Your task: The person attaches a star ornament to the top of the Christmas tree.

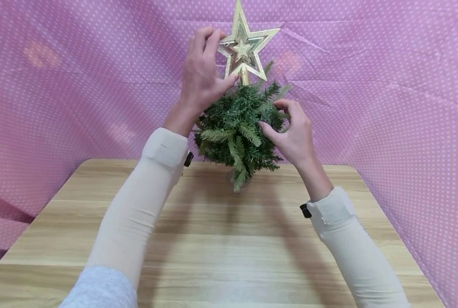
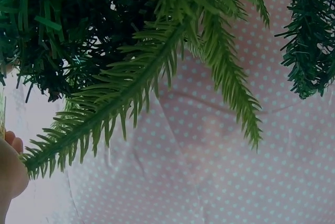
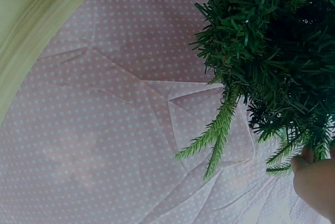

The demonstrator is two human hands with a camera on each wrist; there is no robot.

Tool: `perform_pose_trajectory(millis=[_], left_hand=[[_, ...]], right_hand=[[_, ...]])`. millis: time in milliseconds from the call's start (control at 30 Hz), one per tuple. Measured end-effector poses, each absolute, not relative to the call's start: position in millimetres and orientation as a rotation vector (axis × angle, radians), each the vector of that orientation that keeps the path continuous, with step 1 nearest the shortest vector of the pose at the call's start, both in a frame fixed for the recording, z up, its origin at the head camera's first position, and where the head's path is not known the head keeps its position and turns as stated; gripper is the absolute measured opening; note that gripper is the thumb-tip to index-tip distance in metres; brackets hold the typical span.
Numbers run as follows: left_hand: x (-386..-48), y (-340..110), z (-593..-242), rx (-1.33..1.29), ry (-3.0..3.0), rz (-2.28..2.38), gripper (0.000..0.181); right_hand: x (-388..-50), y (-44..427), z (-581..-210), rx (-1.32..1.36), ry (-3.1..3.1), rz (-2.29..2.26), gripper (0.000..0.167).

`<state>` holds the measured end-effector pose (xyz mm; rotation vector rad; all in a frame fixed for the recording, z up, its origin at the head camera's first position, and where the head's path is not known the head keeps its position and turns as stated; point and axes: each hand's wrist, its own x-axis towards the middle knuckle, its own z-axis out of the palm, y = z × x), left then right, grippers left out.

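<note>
A small artificial Christmas tree stands at the far edge of the table, with a gold star topper upright at its tip. My left hand grips the star's left side, fingers at its left point and thumb by its stem. On the tree's right side, my right hand curls its thumb and index finger round a branch. In the left wrist view, a light green sprig reaches across to part of the hand. Fingertips in the right wrist view touch foliage; their exact hold is partly hidden.
The wood-grain table spreads out in front of the tree. Pink polka-dot cloth hangs behind and along both sides. Below the branches, a pale round base is partly covered by a drooping sprig.
</note>
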<state>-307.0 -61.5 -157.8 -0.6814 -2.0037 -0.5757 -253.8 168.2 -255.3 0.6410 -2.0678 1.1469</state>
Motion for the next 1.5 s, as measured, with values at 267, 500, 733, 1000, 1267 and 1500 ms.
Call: perform_pose_trajectory(millis=[267,500,733,1000,1267,1500], left_hand=[[-304,-60,-157,-0.673,-2.031,-0.567,0.068],[-301,-57,-154,-0.673,-2.057,-0.560,0.068],[-299,-56,-152,-0.646,-2.066,-0.537,0.069],[-300,-61,-155,-0.626,-2.027,-0.494,0.070],[-300,-63,-155,-0.647,-1.989,-0.460,0.068],[-298,-64,-157,-0.656,-1.969,-0.443,0.070]], right_hand=[[-253,169,-256,0.637,-2.068,1.143,0.053],[-252,170,-256,0.627,-2.079,1.142,0.053],[-251,168,-256,0.629,-2.071,1.122,0.054],[-253,167,-253,0.641,-2.083,1.125,0.054],[-252,168,-247,0.649,-2.124,1.139,0.055],[-252,171,-245,0.660,-2.142,1.119,0.057]])
